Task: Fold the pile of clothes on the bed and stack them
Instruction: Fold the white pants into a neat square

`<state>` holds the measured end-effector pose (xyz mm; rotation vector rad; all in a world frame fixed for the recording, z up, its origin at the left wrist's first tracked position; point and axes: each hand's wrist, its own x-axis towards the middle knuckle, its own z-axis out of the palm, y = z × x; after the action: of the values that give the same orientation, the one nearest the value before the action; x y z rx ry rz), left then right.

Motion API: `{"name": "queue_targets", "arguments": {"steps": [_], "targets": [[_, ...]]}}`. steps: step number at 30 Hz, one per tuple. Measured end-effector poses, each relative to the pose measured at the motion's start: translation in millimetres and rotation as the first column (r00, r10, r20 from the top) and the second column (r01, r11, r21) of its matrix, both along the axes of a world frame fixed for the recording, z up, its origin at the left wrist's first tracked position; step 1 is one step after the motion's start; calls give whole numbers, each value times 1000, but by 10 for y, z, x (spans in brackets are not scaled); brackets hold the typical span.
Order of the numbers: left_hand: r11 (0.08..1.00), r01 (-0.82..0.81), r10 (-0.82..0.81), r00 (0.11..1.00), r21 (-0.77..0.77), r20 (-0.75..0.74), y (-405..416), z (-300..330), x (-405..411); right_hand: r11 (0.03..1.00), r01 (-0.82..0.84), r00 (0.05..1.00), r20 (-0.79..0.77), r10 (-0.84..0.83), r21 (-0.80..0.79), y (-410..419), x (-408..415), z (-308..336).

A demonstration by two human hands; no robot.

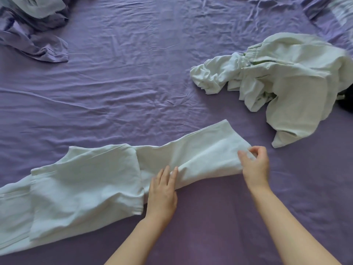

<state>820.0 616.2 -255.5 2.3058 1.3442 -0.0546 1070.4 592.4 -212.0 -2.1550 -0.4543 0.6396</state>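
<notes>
We have a long pale garment [114, 180], seemingly a pair of light trousers, laid across the near part of the bed [133, 83], running from the near left edge up toward the right. Our left hand [162, 194] lies flat on it about midway, fingers straight and together, pressing the cloth down at what looks like the line where we mean to fold. Our right hand [254, 165] is at the garment's right end, thumb and fingers curled to pinch the edge of the cloth there, which is raised a little off the sheet. We judge this split is deliberate: one hand anchors the crease while the other holds the free end ready to carry it over to the left. On the left half, a layer already lies doubled over itself, so the piece seems part-folded. To the far right sits the pile of unfolded clothes [282, 79], pale white and greenish pieces heaped loosely, well apart from the garment in hand; something dark shows at its right edge, too cut off to name. At the far left a rumpled purple sheet or cover [38, 43] is bunched up, with patterned bedding [34, 4] beyond it. Nothing lies along the path of the fold; we see no finished stack yet.
</notes>
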Motion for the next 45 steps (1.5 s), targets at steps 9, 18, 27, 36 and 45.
{"name": "queue_targets", "arguments": {"steps": [9, 18, 27, 36, 45], "targets": [[991, 82, -112, 938, -103, -328, -292, -118, -340, 781, -221, 821, 321, 472, -584, -624, 34, -219], [985, 158, -174, 915, -72, -363, -240, -322, -295, 502, -397, 437, 323, 840, -768, -433, -379, -662], [964, 266, -252, 928, 13, -275, -141, -435, -411, 395, -716, 253, 313, 916, -576, 761, -1027, -709], [933, 263, -253, 965, -247, 70, -33, -260, -558, 489, -664, 183, 511, 840, -566, 1193, -921, -919], [997, 71, -70, 994, 6, -87, 46, -580, -310, 452, -738, 153, 527, 836, -502, 110, -990, -1261]]}}
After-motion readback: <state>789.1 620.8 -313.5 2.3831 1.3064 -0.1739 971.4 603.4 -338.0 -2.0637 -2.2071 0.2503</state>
